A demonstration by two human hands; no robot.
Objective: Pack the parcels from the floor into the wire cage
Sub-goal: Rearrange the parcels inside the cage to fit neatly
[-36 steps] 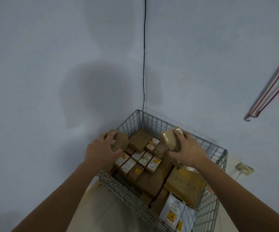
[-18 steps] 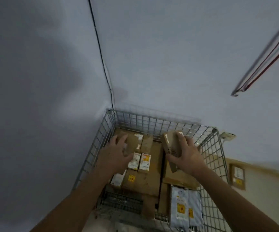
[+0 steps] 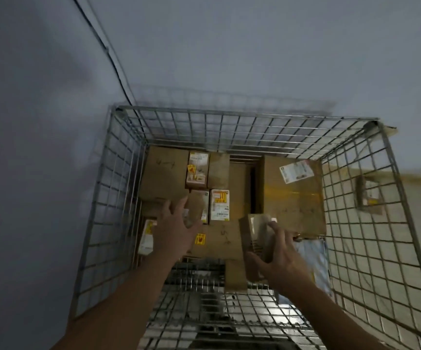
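I look straight down into the wire cage [image 3: 229, 114]. Its floor is partly covered with brown boxes and small labelled cartons. My left hand [image 3: 176, 231] is low inside the cage at the left and holds a small brown parcel [image 3: 197, 207] between thumb and fingers, just above the packed boxes. My right hand [image 3: 280, 261] grips a brown cardboard box [image 3: 252, 236] from its right side, tilted, over the middle of the cage. A large box with a white label [image 3: 292, 193] lies at the back right.
Grey poly bags [image 3: 314, 261] lie under my right wrist. Bare wire floor [image 3: 204, 281] shows at the near side. Another parcel [image 3: 368, 195] lies on the floor outside the right mesh wall. The cage stands in a wall corner with a black cable [image 3: 103, 46].
My view has swung over the cage and down. Both hands have dropped deeper into the cage with their parcels, the right one nearer to me.
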